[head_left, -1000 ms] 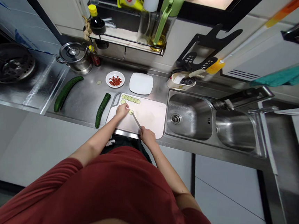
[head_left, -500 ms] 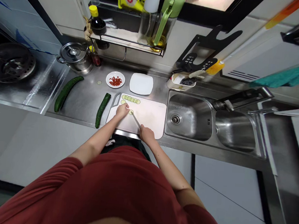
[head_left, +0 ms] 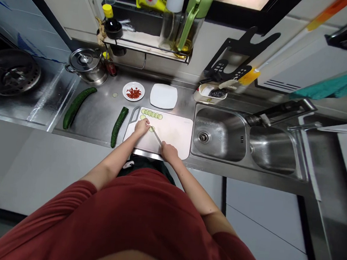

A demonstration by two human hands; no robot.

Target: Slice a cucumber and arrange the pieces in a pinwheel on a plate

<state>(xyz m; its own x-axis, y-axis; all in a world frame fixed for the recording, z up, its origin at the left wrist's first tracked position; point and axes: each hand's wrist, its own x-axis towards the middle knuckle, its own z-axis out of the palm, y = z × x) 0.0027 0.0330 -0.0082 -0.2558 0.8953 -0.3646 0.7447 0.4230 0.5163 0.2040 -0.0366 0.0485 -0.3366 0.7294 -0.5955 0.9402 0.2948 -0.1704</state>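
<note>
My left hand (head_left: 142, 127) is over the left part of the white cutting board (head_left: 172, 144), with thumb and fingers pinched at the edge of a cucumber slice (head_left: 152, 129). My right hand (head_left: 169, 151) is closed round the handle of a knife (head_left: 157, 137), whose tip meets that slice. Behind my left hand, several overlapping cucumber slices (head_left: 152, 114) form a row along the board's far edge. Another slice (head_left: 143, 116) lies just below the row, close to my left fingers. Exactly how the fingertips grip the slice is too small to see.
Left of the board lie a cut cucumber (head_left: 119, 127) and a longer cucumber (head_left: 77, 107). Behind it stand a plate of red chilli pieces (head_left: 133, 93) and a white square plate (head_left: 163, 96). A steel pot (head_left: 86, 65) is back left; a double sink (head_left: 220, 136) adjoins the right.
My right hand and the knife have shifted slightly left and away from me. The left hand stays by the slice, and the view has moved a little.
</note>
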